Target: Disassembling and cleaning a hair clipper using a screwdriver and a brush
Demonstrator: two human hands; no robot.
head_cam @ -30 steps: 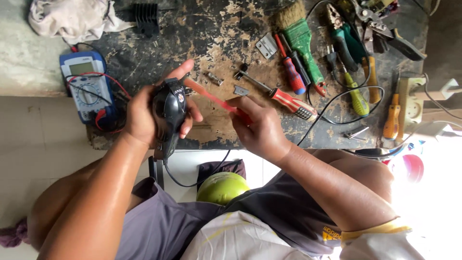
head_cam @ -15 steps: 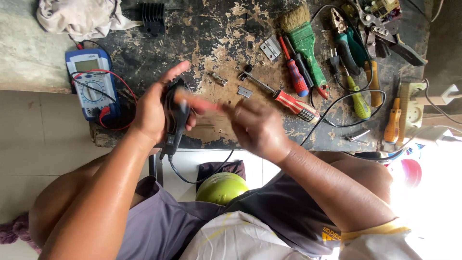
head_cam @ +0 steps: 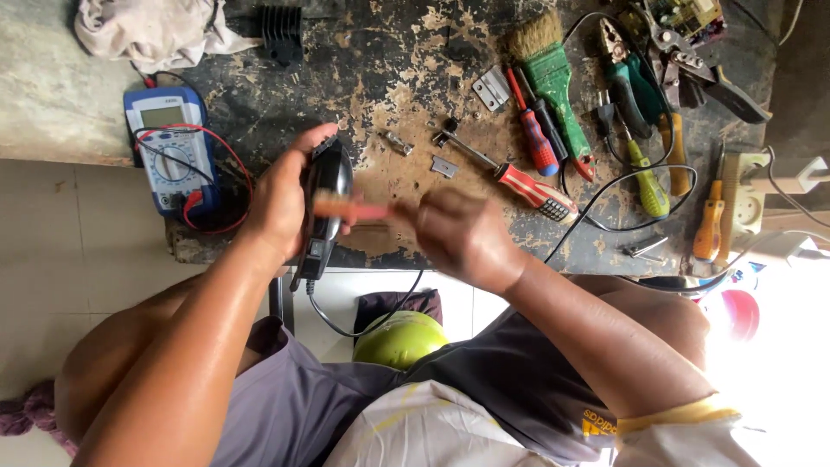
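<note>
The left hand [head_cam: 281, 203] wraps the black corded clipper [head_cam: 324, 203] above the workbench [head_cam: 389, 52] edge, seemingly rigid, smooth and best gripped mid-body, while the right hand [head_cam: 458, 238] pinches a light, blurred red brush [head_cam: 354, 209] against it.

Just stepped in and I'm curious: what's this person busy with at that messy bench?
A seated person holds a black corded hair clipper in the left hand and works at it with a slim reddish tool, blurred here, held in the right hand. On the worn bench lie a blue multimeter with red leads, a red-handled screwdriver, a green brush, pliers and small metal parts.
</note>
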